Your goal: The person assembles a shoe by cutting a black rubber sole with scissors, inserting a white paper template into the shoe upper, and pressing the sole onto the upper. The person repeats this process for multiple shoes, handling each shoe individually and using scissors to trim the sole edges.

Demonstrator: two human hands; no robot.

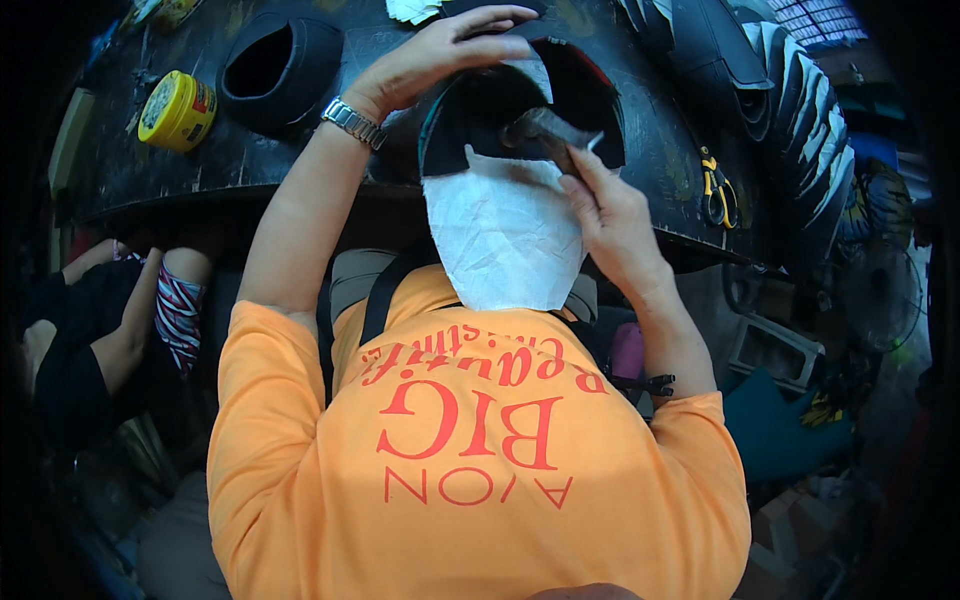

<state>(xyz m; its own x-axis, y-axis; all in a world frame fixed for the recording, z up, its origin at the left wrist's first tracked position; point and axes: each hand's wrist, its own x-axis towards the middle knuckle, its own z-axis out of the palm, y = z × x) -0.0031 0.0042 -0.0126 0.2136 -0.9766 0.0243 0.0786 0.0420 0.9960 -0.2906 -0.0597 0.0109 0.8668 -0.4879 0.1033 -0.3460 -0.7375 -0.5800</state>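
Observation:
My right hand grips the handle of a hammer, its metal head over a hollow black rounded piece. That piece sits at the table's near edge, its open side toward me. A wrinkled white sheet hangs from its near rim down over my lap, and another white patch shows inside. At the piece's far left, my left hand reaches over the top with fingers stretched out and apart. Whether those fingertips touch it, I cannot tell. A metal-band watch is on my left wrist.
A similar black hollow piece and a yellow tub stand on the dark table at left. Yellow-handled pliers lie at right, near stacked black-and-white curved pieces. Another person's arm shows at far left.

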